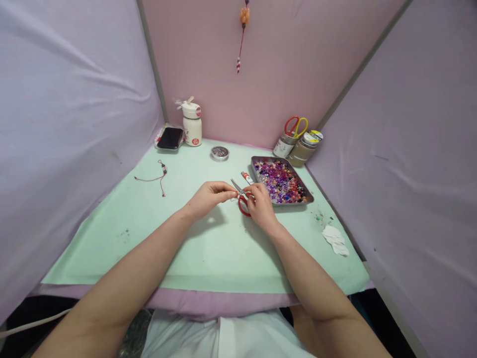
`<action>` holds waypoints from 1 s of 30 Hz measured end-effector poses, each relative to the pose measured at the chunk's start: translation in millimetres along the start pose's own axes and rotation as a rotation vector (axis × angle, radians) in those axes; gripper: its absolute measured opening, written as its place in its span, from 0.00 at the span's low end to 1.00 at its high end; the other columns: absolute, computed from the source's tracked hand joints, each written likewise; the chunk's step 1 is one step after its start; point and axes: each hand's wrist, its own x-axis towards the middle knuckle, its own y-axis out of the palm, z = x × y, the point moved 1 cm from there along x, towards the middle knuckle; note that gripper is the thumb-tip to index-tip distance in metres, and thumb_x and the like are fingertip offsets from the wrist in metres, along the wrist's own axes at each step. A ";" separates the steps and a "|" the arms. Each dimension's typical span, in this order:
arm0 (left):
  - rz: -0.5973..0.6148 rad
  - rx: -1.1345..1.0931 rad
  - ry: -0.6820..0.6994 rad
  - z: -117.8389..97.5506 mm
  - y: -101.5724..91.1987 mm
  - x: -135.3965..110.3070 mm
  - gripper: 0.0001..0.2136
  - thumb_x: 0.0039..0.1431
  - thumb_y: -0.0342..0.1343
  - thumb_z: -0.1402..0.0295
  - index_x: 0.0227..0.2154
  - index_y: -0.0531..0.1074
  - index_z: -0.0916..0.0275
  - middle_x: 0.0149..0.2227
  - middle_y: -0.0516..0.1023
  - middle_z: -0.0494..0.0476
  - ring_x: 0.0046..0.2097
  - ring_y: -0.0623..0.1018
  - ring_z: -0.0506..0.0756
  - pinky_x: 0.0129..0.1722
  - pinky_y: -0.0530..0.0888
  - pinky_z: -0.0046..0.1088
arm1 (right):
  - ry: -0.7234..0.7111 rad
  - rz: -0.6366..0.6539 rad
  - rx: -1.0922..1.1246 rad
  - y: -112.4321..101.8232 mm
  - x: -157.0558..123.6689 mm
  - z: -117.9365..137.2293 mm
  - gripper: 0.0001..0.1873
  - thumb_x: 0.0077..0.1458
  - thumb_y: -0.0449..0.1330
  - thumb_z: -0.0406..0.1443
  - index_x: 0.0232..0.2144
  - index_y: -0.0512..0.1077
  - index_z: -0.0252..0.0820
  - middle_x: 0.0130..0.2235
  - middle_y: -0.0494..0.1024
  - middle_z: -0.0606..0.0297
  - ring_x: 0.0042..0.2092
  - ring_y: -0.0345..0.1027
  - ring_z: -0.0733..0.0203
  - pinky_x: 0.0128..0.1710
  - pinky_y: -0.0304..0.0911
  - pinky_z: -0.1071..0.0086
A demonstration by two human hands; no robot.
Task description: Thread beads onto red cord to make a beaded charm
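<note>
Near the middle of the table, my left hand [210, 198] is closed, its thumb and forefinger pinching a thin red cord [234, 199]. My right hand [261, 205] is closed just to the right, fingertips bent together over the red-handled scissors [244, 205]. The scissor blades point away and to the left, close to my left fingertips. One red handle loop shows beside my right thumb; my right fingers cover the rest. Whether they grip the scissors or the cord's other end is hidden. Behind my right hand lies a small red-and-white lighter-like item [246, 177].
A metal tray [313, 201] of mixed beads stands right of my hands. Behind it are a holder with scissors [283, 148] and a lidded jar [302, 151]. A round dish [219, 153], white bottle [193, 130], phone [171, 138], knotted cord bracelet [163, 171] and crumpled tissue [335, 240] lie around.
</note>
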 end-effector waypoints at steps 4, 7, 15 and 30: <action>-0.064 0.044 -0.141 5.3 0.8 2.1 0.12 0.44 0.63 0.59 0.28 0.79 0.62 0.31 0.79 0.56 0.33 0.72 0.52 0.34 0.66 0.28 | -0.103 -0.093 0.075 -2.3 -2.0 7.6 0.16 0.50 0.50 0.25 0.38 0.70 0.43 0.43 0.66 0.58 0.44 0.65 0.57 0.45 0.64 0.61; -0.085 0.060 -0.234 7.5 1.4 2.5 0.11 0.44 0.62 0.59 0.28 0.79 0.61 0.30 0.78 0.55 0.32 0.70 0.50 0.31 0.64 0.27 | -0.257 -0.143 0.100 -2.7 -5.6 16.2 0.14 0.52 0.53 0.26 0.39 0.69 0.44 0.42 0.65 0.59 0.45 0.64 0.58 0.46 0.65 0.61; -0.054 -0.068 -0.353 16.8 3.5 3.0 0.13 0.43 0.63 0.58 0.29 0.78 0.61 0.29 0.76 0.52 0.33 0.71 0.51 0.33 0.63 0.27 | -0.370 0.092 -0.064 10.9 -13.7 28.5 0.14 0.56 0.52 0.28 0.42 0.72 0.48 0.43 0.67 0.60 0.43 0.61 0.59 0.40 0.64 0.66; -0.134 -0.164 -0.348 26.3 6.6 6.3 0.12 0.40 0.64 0.63 0.29 0.77 0.64 0.27 0.76 0.54 0.29 0.71 0.50 0.29 0.64 0.27 | -0.497 0.125 0.066 13.1 -19.8 40.1 0.05 0.57 0.55 0.32 0.32 0.71 0.45 0.38 0.71 0.60 0.41 0.63 0.58 0.41 0.63 0.61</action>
